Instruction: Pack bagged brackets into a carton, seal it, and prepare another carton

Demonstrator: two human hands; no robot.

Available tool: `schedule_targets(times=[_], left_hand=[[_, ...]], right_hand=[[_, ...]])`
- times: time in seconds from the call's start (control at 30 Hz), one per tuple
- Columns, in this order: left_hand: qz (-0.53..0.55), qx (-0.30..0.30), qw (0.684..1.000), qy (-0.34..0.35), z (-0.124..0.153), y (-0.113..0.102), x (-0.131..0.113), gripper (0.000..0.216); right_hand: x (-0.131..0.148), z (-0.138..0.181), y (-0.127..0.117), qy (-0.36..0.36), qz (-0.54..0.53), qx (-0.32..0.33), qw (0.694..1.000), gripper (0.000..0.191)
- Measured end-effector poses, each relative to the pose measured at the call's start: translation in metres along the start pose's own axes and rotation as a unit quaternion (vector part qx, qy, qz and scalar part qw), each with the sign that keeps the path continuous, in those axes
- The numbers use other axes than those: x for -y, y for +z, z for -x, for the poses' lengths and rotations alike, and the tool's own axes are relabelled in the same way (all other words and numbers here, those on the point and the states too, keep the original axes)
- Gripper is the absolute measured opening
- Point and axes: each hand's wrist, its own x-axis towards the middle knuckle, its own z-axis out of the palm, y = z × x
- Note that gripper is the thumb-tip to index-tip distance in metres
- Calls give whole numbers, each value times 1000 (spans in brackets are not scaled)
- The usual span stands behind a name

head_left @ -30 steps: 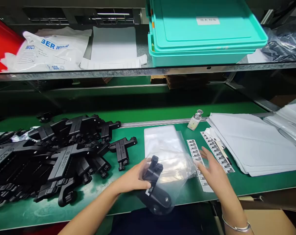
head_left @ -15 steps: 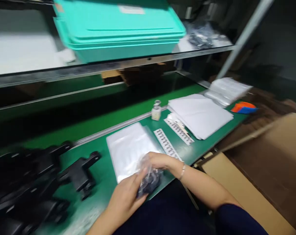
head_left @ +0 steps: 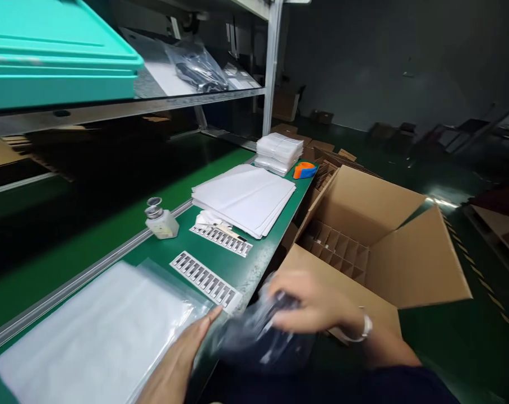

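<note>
My right hand (head_left: pixel 309 303) is closed on a clear plastic bag (head_left: pixel 254 328) with something black inside; motion blurs both. The bag hangs at the bench's front edge, just to the right of my left hand (head_left: pixel 181 350). That left hand has its fingers stretched out along the edge, and its lower part runs out of the frame. Under and beside it lies a stack of clear plastic bags (head_left: pixel 95 331) on the green bench (head_left: pixel 254 261). Past my fingertips is a strip of printed labels (head_left: pixel 204 278).
An open cardboard box (head_left: pixel 422 258) with cardboard dividers stands right of the bench. Farther along are a pump bottle (head_left: pixel 162 221), white sheets (head_left: pixel 246 196), bundled bags (head_left: pixel 280 148) and an orange-blue tape roll (head_left: pixel 305 170). A shelf (head_left: pixel 195 101) overhead carries a teal bin (head_left: pixel 61 90).
The view has swung right, bringing the open box into sight. My right hand has carried the bag rightward, and my left hand has come off it.
</note>
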Motion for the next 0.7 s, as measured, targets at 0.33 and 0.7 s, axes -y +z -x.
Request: schedule_targets(times=[0.33, 0.7], left_hand=[[-51, 79, 987, 127, -35, 79, 32, 34], [-118, 132, 972, 156, -33, 106, 55, 33]], right_hand=[[-131, 133, -181, 614, 449, -314, 568, 32], [-222, 161, -143, 672, 424, -208, 570, 26]])
